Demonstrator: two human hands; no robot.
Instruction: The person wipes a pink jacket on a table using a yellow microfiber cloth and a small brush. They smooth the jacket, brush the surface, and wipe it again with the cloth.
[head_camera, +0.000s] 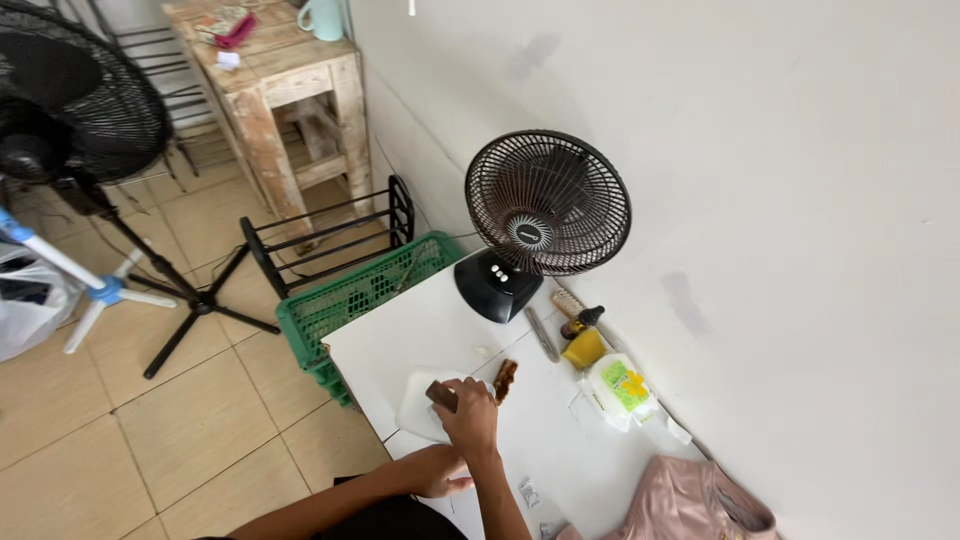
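White table (420, 335), set against the wall, one corner toward the tiled floor.

Item in hand: a small brown object (441, 394), dark, blocky, short; most of it covered by the fingers, so its kind could not be told. It sat over a pale, rounded-corner white pad (418, 405) lying flat near the table's front edge.

Right hand (468, 412): reached forward over the pad, fingers curled closed around the brown object, thumb side toward the floor.

Left hand (440, 472): lay low at the table's near edge, just behind the right hand, palm down; whether its fingers gripped anything could not be told.

Just beside the right hand, toward the wall: a narrow brown ridged piece (506, 380), lying at a slant, apart from the pad.

Further back on the table: a black desk fan (540, 215) on a black base, facing the room; a slim metal file (542, 334); a small dark bottle (580, 320); a yellow cup (584, 348); a white pack of wipes (618, 390) with a green and yellow label.

Near corner: a pink bag (690, 500), partly out of view.

On the floor beside the table: a green plastic crate (350, 295), a black rack (330, 235), a black standing fan (80, 100), a worn wooden table (275, 75).
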